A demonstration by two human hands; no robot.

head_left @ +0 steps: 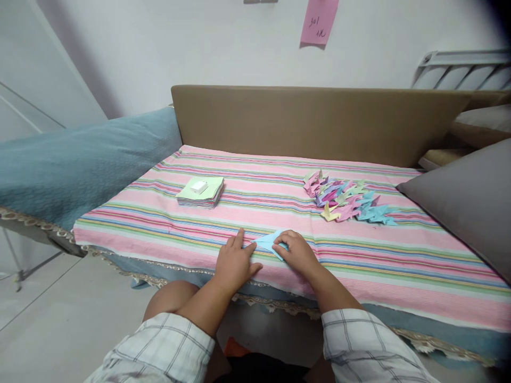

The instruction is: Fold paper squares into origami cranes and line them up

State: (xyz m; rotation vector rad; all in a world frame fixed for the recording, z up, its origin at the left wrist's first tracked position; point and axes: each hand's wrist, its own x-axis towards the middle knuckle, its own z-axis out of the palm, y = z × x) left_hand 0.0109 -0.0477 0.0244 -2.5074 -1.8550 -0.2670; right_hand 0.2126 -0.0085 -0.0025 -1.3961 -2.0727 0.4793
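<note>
Light-blue folded paper (pixel 266 242) lies on the striped cloth (pixel 251 189), narrow tip toward 9 o'clock; taken as clock centre. Left hand (pixel 235 261) at 8 o'clock: palm down, fingers spread, a fingertip on the narrow tip, no closed grip. Right hand (pixel 294 253) at 4 o'clock: fingers curled, thumb and fingertips close together at the wider end; pinching or just pressing, cannot tell. Right fingers block part of that end.

Around: square paper stack (pixel 199 199) at 10 o'clock, pale green sheet on top, small white block (pixel 199 186) sitting on it, covering part of the sheet. Origami crane pile (pixel 346 201) at 2 o'clock, multicolour, cranes overlapping and hiding each other. Gray cushion (pixel 467 191) between 2 and 3, covers some cloth. Brown backrest (pixel 303 122) at 12, behind stack and pile. Blue-covered armrest (pixel 91 159) toward 10, past the stack. Pink note (pixel 319 22) on wall between 12 and 1, handwriting partly legible.
</note>
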